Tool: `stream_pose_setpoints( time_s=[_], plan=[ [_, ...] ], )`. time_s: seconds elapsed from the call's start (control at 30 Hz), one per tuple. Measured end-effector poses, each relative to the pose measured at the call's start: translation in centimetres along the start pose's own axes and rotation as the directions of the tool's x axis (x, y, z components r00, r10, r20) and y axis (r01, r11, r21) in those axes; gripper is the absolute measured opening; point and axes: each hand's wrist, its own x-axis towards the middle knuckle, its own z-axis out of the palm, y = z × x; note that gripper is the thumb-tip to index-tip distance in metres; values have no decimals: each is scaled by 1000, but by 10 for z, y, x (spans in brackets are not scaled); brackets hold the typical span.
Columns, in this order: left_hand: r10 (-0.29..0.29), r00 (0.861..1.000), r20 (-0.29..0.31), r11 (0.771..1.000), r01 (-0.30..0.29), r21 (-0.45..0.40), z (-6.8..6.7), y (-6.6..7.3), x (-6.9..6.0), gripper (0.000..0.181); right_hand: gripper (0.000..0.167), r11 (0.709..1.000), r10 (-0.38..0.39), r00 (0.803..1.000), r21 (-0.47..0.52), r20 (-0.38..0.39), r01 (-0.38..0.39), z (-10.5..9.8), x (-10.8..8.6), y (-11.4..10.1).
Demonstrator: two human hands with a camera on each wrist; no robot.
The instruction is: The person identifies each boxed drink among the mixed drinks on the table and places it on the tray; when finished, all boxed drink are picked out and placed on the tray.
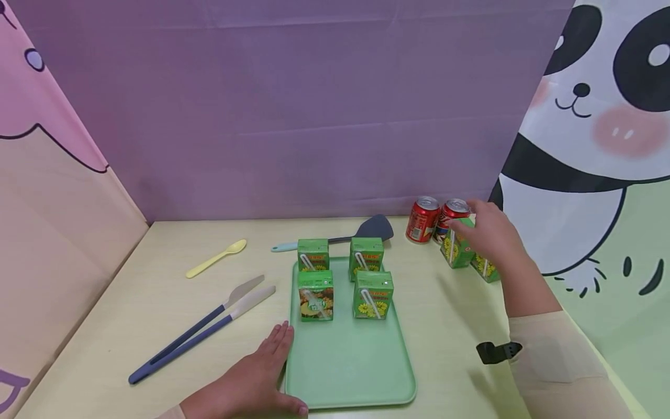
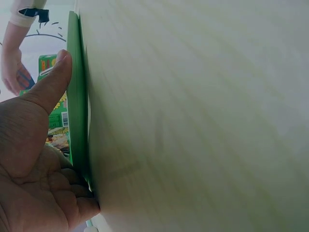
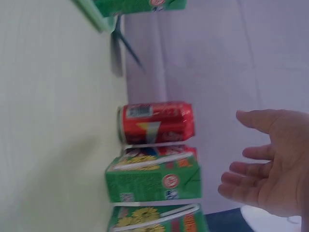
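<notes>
My left hand (image 1: pixel 253 375) rests against the left edge of a light green tray (image 1: pixel 348 366), fingers straight. In the left wrist view, the thumb lies along the tray's rim (image 2: pixel 77 96). Several green juice boxes with straws stand on the tray, among them a front right box (image 1: pixel 373 297) and a front left one (image 1: pixel 316 298). My right hand (image 1: pixel 494 235) is over two more juice boxes at the table's right side, the nearer to the cans being this box (image 1: pixel 456 247). In the right wrist view, the fingers (image 3: pixel 246 193) are spread, apart from the juice box (image 3: pixel 154 179), and hold nothing.
Two red drink cans, one of them here (image 1: pixel 423 220), stand beside the right-hand boxes. A dark spatula (image 1: pixel 374 227) lies behind the tray. To the left are a yellow spoon (image 1: pixel 217 259) and blue-handled tongs (image 1: pixel 193 337). A purple cloth (image 1: pixel 314 116) hangs behind the table.
</notes>
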Motion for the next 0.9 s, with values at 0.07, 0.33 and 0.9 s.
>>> stream_pose_setpoints(
  time_s=[0.07, 0.33, 0.9],
  plan=[
    [-4, 1000, 3, 1000, 4, 3, 0, 0, 0, 135, 85, 999, 32, 999, -20, 24, -31, 4, 4, 7],
    [-8, 1000, 2, 1000, 8, 0, 0, 1, 0, 136, 81, 995, 75, 996, -67, 54, -71, 26, 16, 30],
    [-15, 1000, 18, 1000, 15, -11, -2, 1, -1, 135, 60, 987, 94, 995, -129, -33, -97, 36, 26, 39]
  ],
)
